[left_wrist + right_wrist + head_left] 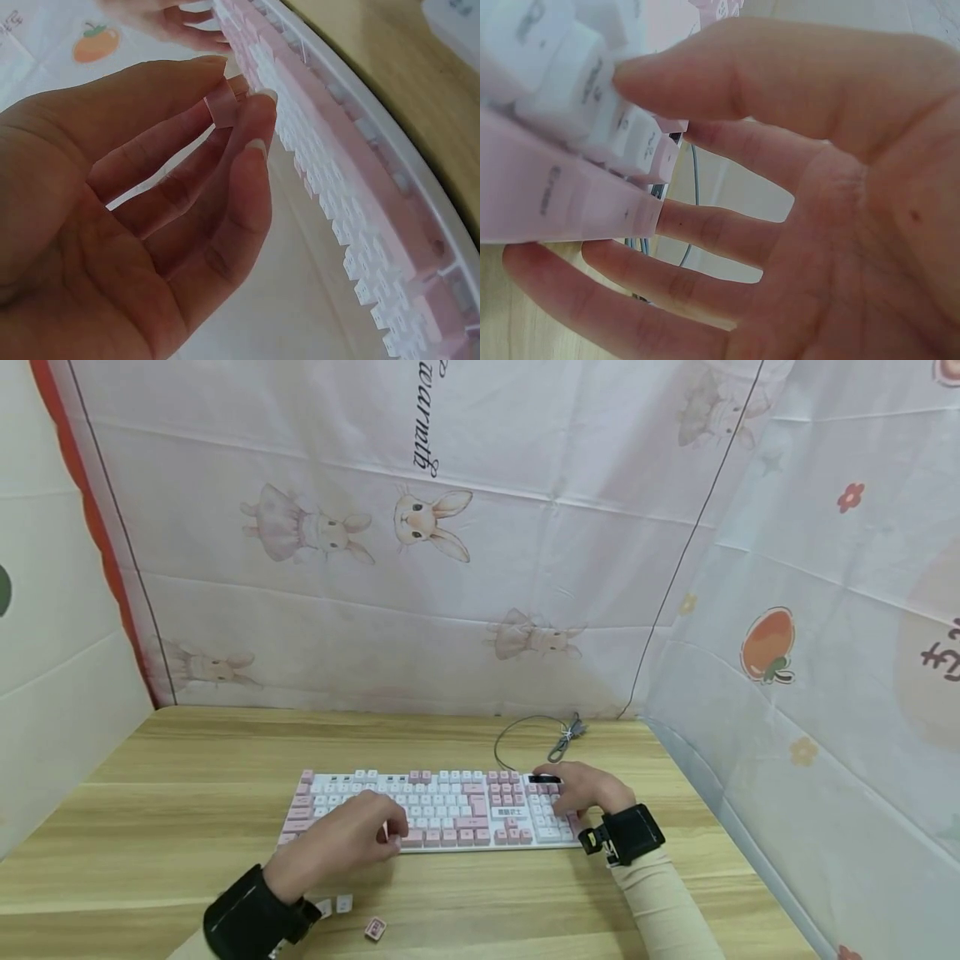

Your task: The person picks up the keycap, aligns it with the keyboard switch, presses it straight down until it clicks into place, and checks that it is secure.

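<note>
A printed fabric backdrop [480,581] stands behind a wood-grain table [210,793]. The pink-and-white keyboard [450,811] lies on the table in front of the person. Handling: the case is probably stiff and light enough to slide if pushed; take hold at the short ends, clear of the keys. A grey cable [567,739], partly tied in a bundle, lies behind the keyboard's far edge.

Right hand [596,787]: at the keyboard's right end. The fingers are extended and spaced apart; the thumb tip rests against white keys. Nothing is pinched. Whether every fingertip makes contact cannot be told.

Left hand [341,833]: over the keyboard's near edge, left of centre. Thumb and index fingertip pinch a small pink keycap [223,105]; the remaining fingers are bent.

Keycap handling: probably hard, smooth plastic, very light and easily dropped. Hold by opposite side walls, underside clear. Two white keycaps [344,903] and another pink keycap [375,929] lie loose on the table, nearer the person than the keyboard.
</note>
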`<control>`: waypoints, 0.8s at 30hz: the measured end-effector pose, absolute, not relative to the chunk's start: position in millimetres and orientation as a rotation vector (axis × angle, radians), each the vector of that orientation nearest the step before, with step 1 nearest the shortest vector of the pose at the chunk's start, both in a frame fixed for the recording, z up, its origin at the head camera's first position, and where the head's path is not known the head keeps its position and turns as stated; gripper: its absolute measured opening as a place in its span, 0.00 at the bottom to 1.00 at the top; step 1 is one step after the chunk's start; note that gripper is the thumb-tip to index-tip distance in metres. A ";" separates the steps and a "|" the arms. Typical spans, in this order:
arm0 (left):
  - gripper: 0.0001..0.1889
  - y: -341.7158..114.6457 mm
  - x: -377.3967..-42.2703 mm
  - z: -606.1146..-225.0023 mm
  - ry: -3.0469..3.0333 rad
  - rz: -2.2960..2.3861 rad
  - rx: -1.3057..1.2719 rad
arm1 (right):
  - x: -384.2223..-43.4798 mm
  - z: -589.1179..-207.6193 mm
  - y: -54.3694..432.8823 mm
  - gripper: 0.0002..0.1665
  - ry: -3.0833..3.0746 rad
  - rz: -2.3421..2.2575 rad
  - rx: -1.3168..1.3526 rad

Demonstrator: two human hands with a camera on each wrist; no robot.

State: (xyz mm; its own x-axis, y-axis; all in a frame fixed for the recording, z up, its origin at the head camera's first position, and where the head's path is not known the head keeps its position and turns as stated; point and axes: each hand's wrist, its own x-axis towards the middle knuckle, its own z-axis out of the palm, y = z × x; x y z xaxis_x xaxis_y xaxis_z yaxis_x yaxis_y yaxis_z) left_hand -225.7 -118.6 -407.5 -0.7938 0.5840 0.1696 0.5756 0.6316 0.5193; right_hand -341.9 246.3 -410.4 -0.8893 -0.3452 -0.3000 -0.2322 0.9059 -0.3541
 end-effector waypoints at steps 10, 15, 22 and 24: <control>0.06 -117.8 -232.0 -399.8 2.903 0.850 0.989 | -342.7 -408.3 247.0 0.50 2.709 -0.427 -0.435; 0.07 -117.8 -235.5 -400.3 2.910 0.848 0.989 | -342.7 -408.4 247.3 0.50 2.712 -0.419 -0.449; 0.08 -118.2 -239.3 -402.0 2.942 0.791 0.933 | -342.6 -407.8 246.4 0.50 2.700 -0.431 -0.437; 0.08 -118.3 -240.3 -402.2 2.956 0.779 0.897 | -343.2 -406.9 246.0 0.50 2.695 -0.435 -0.428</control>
State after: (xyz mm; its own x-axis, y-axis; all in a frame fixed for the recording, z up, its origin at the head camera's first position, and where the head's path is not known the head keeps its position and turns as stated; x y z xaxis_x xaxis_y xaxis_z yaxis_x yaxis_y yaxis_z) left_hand -240.3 -118.3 -402.2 -0.8407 0.5113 0.1785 0.5328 0.7222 0.4411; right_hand -343.2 246.0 -406.9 -0.8830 -0.3497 -0.3131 -0.2335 0.9059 -0.3533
